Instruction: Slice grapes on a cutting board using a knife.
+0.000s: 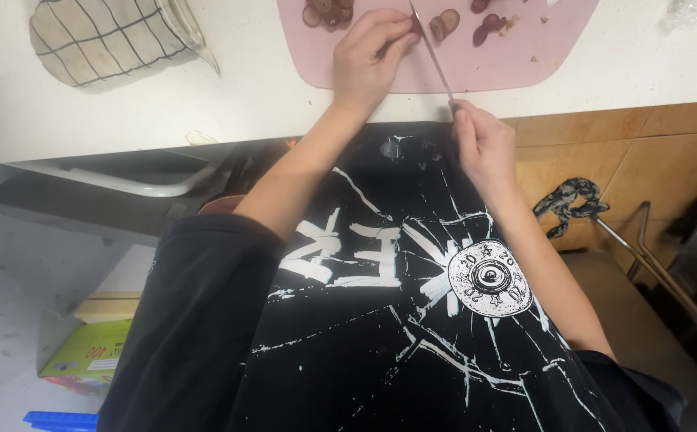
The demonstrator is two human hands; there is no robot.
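Toward the far left of the white surface [124,112] sits a cream cloth pouch with a dark grid pattern [100,36] — soft and slack by the look of it, and well apart from the work. Further right, a pale pink plastic cutting board with rounded corners [484,72] lies near the front edge of the surface, carrying small dark reddish-brown round slices [444,22] in loose clusters along its far side. The left hand [368,56] is curled shut, its fingertips pinching a small dark piece against the board, just beside the blade. That piece looks light, small and probably slick where it is cut, so it would want a firm hold from above with the fingertips tucked back from the edge. The thin, narrow-bladed knife [431,54] runs from that piece back toward the front edge of the surface — stiff, light and sharp, safe to take only by its handle. The right hand [480,140] is closed around that handle, just off the edge of the surface.
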